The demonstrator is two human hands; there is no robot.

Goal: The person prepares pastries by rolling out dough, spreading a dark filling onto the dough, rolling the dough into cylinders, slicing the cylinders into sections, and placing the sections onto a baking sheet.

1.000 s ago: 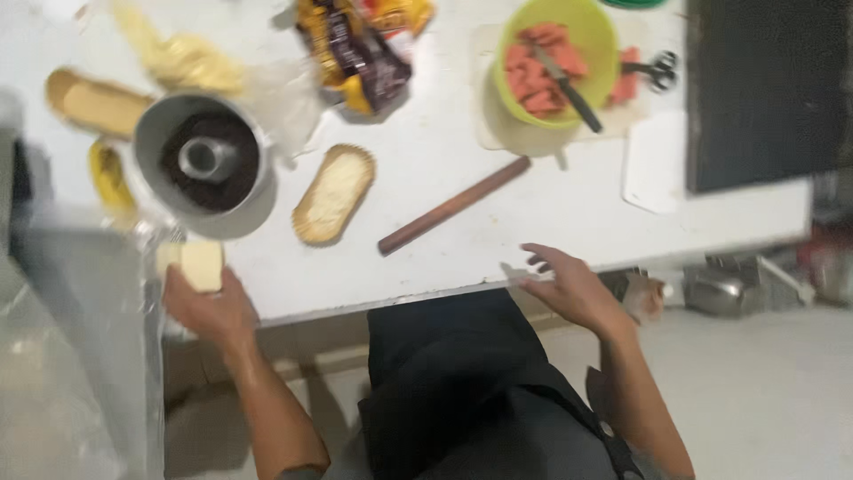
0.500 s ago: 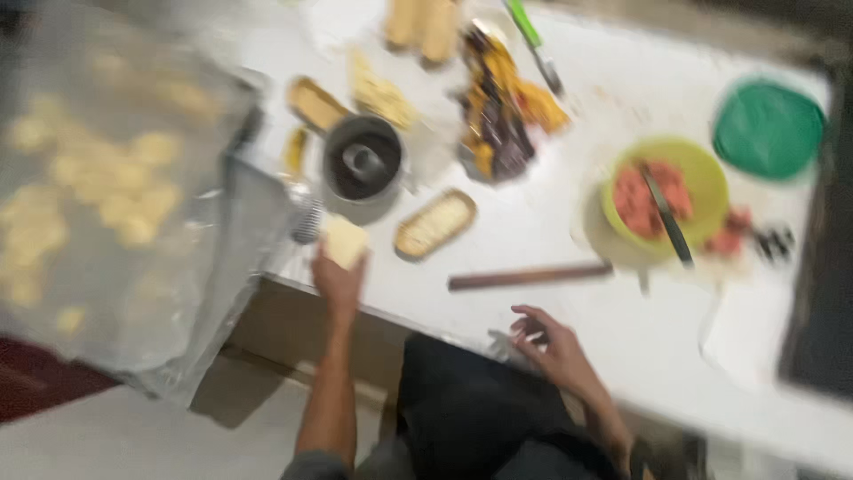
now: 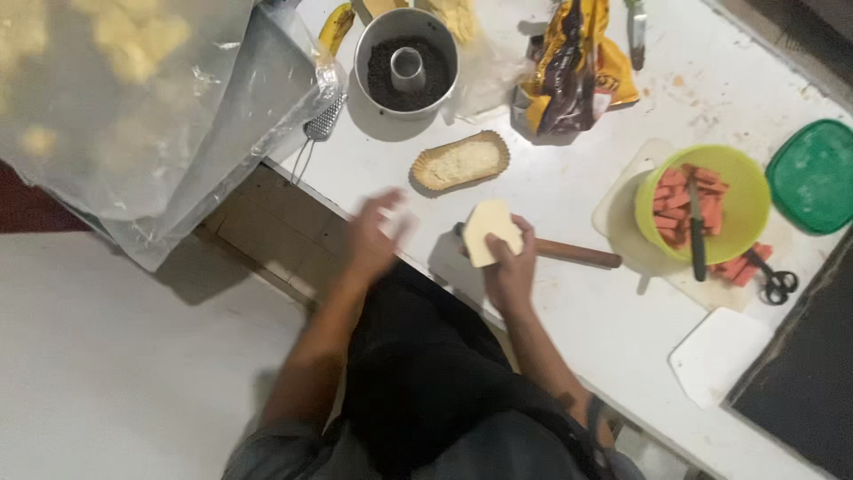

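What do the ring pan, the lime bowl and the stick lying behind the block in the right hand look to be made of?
Ring pan: dull grey metal, probably aluminium, with a matte sheen. Lime bowl: likely plastic, with a uniform bright colour and a smooth rim. Stick: seemingly wood, brown and matte. The right hand holds a pale yellow block, possibly cheese or butter.

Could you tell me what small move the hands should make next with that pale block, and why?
Probably bring the left hand across to steady the pale block. The right hand alone holds it, above the rolling pin, while the left is blurred, empty and apart from it; the grater lies further off.
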